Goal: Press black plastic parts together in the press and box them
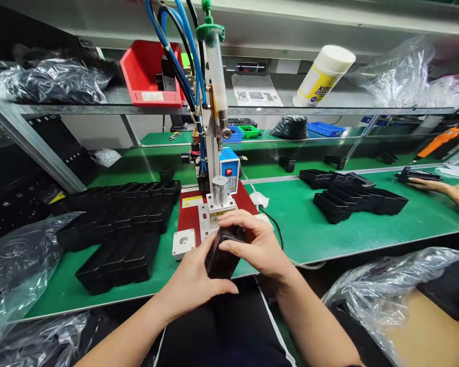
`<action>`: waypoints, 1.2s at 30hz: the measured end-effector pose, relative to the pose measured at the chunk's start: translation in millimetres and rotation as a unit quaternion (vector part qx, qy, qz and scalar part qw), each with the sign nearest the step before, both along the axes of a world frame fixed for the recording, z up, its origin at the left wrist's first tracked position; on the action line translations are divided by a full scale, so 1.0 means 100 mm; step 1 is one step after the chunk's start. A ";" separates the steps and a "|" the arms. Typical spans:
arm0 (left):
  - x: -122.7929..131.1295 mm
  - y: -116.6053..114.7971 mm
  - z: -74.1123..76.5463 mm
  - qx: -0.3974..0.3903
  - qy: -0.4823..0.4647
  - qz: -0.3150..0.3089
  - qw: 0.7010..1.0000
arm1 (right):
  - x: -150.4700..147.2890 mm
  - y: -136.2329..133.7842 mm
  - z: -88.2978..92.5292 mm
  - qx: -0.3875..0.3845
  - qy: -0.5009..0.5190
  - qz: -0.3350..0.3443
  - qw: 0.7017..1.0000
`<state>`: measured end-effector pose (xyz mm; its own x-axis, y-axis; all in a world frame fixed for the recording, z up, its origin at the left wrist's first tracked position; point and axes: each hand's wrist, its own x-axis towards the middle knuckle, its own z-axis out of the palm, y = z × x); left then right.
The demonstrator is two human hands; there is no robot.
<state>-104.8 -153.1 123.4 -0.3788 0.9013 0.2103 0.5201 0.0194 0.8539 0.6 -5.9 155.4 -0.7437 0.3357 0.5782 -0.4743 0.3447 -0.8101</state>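
I have the black case (224,261) in both hands, just in front of the upright machine (213,158). My left hand (193,278) cradles its side, fingers against it and thumb stretched along its near end; my right hand (257,247) pinches its upper part between thumb and curled fingers. Low to the right of the machine, clear plastic sheeting (371,290) drapes over a carton (428,329). A white button box (183,243) sits at the machine's left front corner. Rows of black cases (126,244) lie left of the machine, and a smaller group (354,199) lies to its right. Farther right of it, a co-worker's hand (430,184) touches a dark part (418,175). Behind the machine stands a blue control box (229,176); the shelf beyond holds a red bin (149,76) to its left and a white-lidded canister (323,76) to its right.
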 end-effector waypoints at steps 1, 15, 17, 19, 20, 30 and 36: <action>0.06 0.01 -0.04 0.006 0.000 0.013 1.000 | 0.03 -0.03 -0.02 0.005 -0.007 -0.002 1.000; 0.46 -0.05 -0.30 0.002 -0.042 0.008 0.999 | 0.47 -0.19 -0.14 0.025 -0.068 -0.029 0.997; 0.45 -0.07 -0.26 -0.053 -0.070 -0.049 0.995 | 0.60 -0.10 -0.10 0.106 -0.087 0.007 0.990; 0.44 -0.10 -0.25 -0.082 -0.114 -0.106 0.984 | 0.76 -0.02 -0.12 0.168 -0.114 0.061 0.977; 0.45 -0.10 -0.26 -0.081 -0.147 -0.124 0.978 | 0.85 0.00 -0.16 0.176 -0.129 0.073 0.973; 0.99 0.39 -0.39 -0.010 -0.535 0.038 0.844 | 1.31 -0.50 -1.14 0.104 -0.124 -0.273 0.948; 1.19 0.56 -0.44 0.008 -0.535 -0.083 0.840 | 1.36 -0.35 -1.20 0.061 -0.103 -0.392 0.912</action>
